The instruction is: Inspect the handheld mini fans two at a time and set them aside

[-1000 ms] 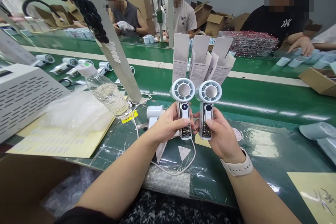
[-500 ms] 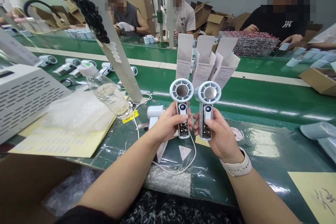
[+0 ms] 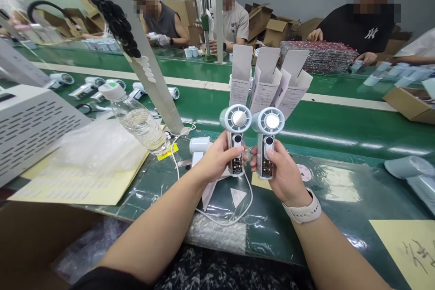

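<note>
Lower carton fronts: Three white cartons [image 3: 239, 90] are partly blocked by the heads of the left fan [image 3: 237, 139] and the right fan [image 3: 268, 140].
Beneath the left wrist: A third fan [image 3: 200, 145] on the bench [image 3: 343, 231] is partly covered by the hand and forearm.
Right edge: A pale-blue object [image 3: 408, 167] is cut off by the frame, its lower part hard to make out.
Left grip: The left fan is held upright above the bench by the left hand [image 3: 222, 156], closed around the handle, its thumb laid across the front.
Right grip: The right fan is clasped just beside it by the right hand [image 3: 284, 167], thumb on the front, fingers curled behind. Whether the two heads touch cannot be told.
Displays: Both round screens are seen dark above exposed circuitry.
Carton print: Dark text is carried on the panels, too small to be read.
Shirt: "NY" is displayed in white on a co-worker's black shirt [image 3: 360, 25].
Yellow sheet: Handwriting is borne by a sheet [image 3: 390, 240] cropped at right, its characters unclear.
</note>
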Tool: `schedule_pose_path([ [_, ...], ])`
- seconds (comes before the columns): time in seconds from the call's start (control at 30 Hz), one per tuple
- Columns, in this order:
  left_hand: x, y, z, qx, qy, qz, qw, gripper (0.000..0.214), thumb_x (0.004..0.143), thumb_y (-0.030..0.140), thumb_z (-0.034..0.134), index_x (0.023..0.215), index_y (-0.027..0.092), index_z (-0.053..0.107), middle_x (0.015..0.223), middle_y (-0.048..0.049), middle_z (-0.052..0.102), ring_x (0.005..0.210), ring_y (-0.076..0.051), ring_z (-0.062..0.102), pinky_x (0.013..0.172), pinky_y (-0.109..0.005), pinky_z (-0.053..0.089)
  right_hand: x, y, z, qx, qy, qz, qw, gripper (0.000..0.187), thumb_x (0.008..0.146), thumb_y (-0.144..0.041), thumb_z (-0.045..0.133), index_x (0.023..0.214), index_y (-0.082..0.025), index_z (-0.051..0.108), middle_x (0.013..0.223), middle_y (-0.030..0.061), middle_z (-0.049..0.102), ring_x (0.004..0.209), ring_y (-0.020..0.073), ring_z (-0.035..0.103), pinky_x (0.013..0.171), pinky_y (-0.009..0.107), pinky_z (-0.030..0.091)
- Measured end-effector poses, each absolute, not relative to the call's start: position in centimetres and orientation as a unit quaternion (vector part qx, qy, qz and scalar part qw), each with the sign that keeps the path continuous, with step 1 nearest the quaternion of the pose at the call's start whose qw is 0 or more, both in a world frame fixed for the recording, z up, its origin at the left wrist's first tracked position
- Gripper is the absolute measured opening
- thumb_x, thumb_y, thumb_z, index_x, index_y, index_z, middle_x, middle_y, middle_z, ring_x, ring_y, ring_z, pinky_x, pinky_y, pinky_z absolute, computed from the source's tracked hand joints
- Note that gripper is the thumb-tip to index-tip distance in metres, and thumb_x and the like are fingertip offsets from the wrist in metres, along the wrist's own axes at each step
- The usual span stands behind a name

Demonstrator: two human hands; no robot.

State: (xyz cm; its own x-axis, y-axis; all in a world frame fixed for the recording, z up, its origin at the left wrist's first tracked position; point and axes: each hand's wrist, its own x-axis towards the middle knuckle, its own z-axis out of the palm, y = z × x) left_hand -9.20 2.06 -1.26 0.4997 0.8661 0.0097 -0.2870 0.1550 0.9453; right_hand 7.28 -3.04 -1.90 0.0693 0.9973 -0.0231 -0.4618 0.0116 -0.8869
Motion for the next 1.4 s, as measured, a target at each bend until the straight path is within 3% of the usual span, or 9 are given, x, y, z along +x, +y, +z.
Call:
schedule_pose_path([
  [0.43,-9.1,2.2,-1.5,0.513,0.282,0.41,0.7,0.034,0.077,0.036,0.071,0.099,0.02,0.05,0.078,-0.0014,0.063,0.067,-0.018,0.061,0.064,-0.036,0.05,7.2,-2.9,-2.0,-0.409,-0.351,0.573,0.618,0.024,0.079,-0.037,0.069,0.094,-0.022,0.057,0.086,0.0029,0.07,0.063,0.0165,0.064,0.055,0.031,0.054],
  [0.53,-9.2,2.1,-1.4,0.543,0.321,0.404,0.663,0.032,0.08,0.037,0.069,0.1,0.02,0.05,0.083,-0.0033,0.065,0.071,-0.02,0.064,0.067,-0.036,0.051,7.5,-2.8,-2.0,-0.404,-0.346,0.579,0.618,0.023,0.079,-0.036,0.069,0.092,-0.022,0.058,0.082,0.0016,0.069,0.06,0.0148,0.062,0.051,0.027,0.051],
  [0.63,-9.2,2.0,-1.1,0.569,0.398,0.416,0.587,0.046,0.077,0.043,0.075,0.107,0.021,0.048,0.096,-0.0063,0.068,0.075,-0.021,0.067,0.067,-0.035,0.051,7.9,-2.8,-2.0,-0.353,-0.335,0.625,0.61,0.023,0.082,-0.042,0.068,0.087,-0.021,0.059,0.076,0.0006,0.067,0.054,0.0131,0.059,0.047,0.025,0.048],
  [0.73,-9.1,1.7,-1.1,0.559,0.418,0.412,0.585,0.051,0.079,0.057,0.069,0.106,0.022,0.043,0.093,-0.0059,0.069,0.063,-0.019,0.065,0.055,-0.033,0.05,8.2,-2.8,-1.8,-0.305,-0.314,0.681,0.587,0.035,0.085,-0.055,0.066,0.082,-0.02,0.064,0.072,0.0004,0.066,0.05,0.0122,0.057,0.046,0.025,0.048],
  [0.83,-9.1,1.4,-1.2,0.513,0.368,0.417,0.654,0.048,0.084,0.065,0.054,0.103,0.024,0.039,0.081,-0.0013,0.068,0.049,-0.018,0.061,0.044,-0.031,0.048,8.0,-3.0,-1.3,-0.3,-0.302,0.693,0.582,0.043,0.086,-0.061,0.065,0.086,-0.019,0.073,0.082,0.0057,0.074,0.065,0.0172,0.067,0.058,0.028,0.057],
  [0.97,-9.4,1.0,-0.9,0.506,0.293,0.434,0.685,0.049,0.081,0.061,0.061,0.106,0.025,0.039,0.086,-0.0016,0.07,0.056,-0.02,0.066,0.048,-0.031,0.052,7.3,-3.5,-1.1,-0.298,-0.295,0.687,0.594,0.036,0.085,-0.056,0.07,0.097,-0.023,0.077,0.105,0.0086,0.078,0.084,0.0256,0.073,0.073,0.04,0.062],
  [1.13,-9.8,0.8,-0.6,0.506,0.228,0.45,0.7,0.051,0.081,0.059,0.069,0.107,0.026,0.041,0.09,-0.0028,0.072,0.071,-0.022,0.072,0.065,-0.036,0.057,7.3,-3.8,-0.9,-0.306,-0.309,0.642,0.632,0.028,0.079,-0.048,0.08,0.095,-0.025,0.079,0.099,0.0051,0.08,0.092,0.0271,0.074,0.082,0.042,0.062],
  [1.23,-9.7,0.8,-0.5,0.491,0.232,0.453,0.707,0.049,0.08,0.054,0.074,0.108,0.026,0.045,0.09,-0.0028,0.072,0.08,-0.023,0.072,0.072,-0.035,0.055,7.5,-3.7,-0.8,-0.318,-0.302,0.634,0.637,0.027,0.082,-0.047,0.075,0.098,-0.025,0.078,0.102,0.005,0.078,0.099,0.0282,0.071,0.087,0.044,0.06],
  [1.4,-9.2,0.5,0.3,0.457,0.226,0.411,0.756,0.062,0.061,0.041,0.092,0.106,0.019,0.058,0.099,-0.0061,0.068,0.083,-0.018,0.066,0.07,-0.027,0.051,7.6,-3.5,-0.5,-0.33,-0.274,0.658,0.619,0.031,0.088,-0.048,0.053,0.098,-0.025,0.072,0.083,0.0051,0.068,0.077,0.024,0.064,0.071,0.041,0.058],
])
